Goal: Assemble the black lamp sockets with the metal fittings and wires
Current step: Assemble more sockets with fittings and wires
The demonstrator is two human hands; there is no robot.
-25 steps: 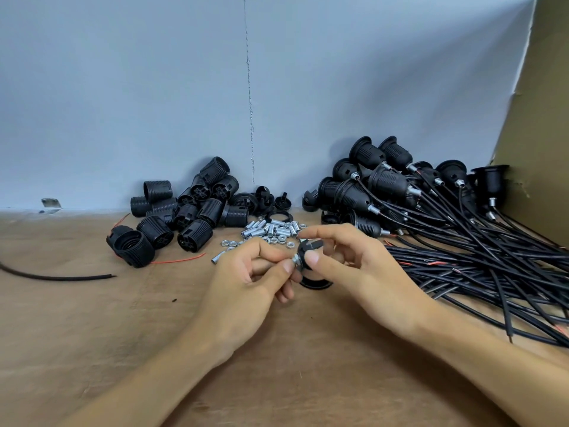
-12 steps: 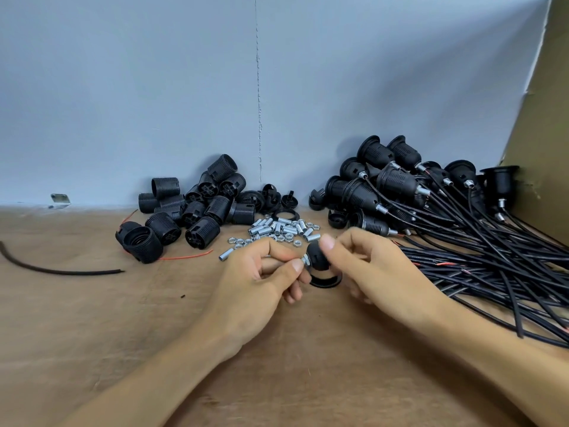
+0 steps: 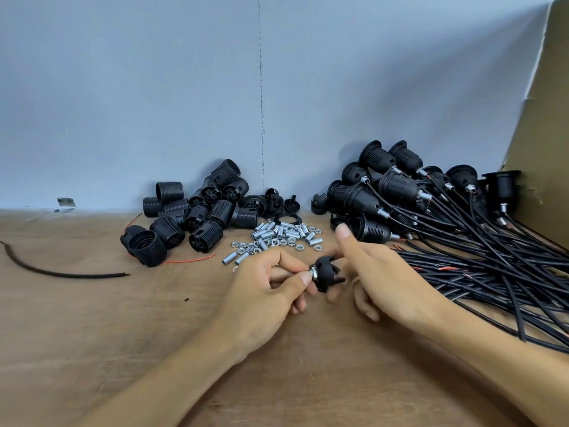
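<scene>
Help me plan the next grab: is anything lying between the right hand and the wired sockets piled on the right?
Nothing visible. The right hand sits beside the wired sockets, only bare table between; its fingers touch the black cap.

Loose socket shells [image 3: 197, 211] lie left, threaded metal fittings [image 3: 277, 238] between, wired sockets [image 3: 400, 192] right, on the surface [image 3: 92, 318].

Right-hand grip released from socket cap

Right hand [image 3: 381, 272] now opened, index finger lifted clear; socket cap [image 3: 327, 274] left pinched at its metal fitting [image 3: 313, 273] by left hand [image 3: 264, 291].
</scene>
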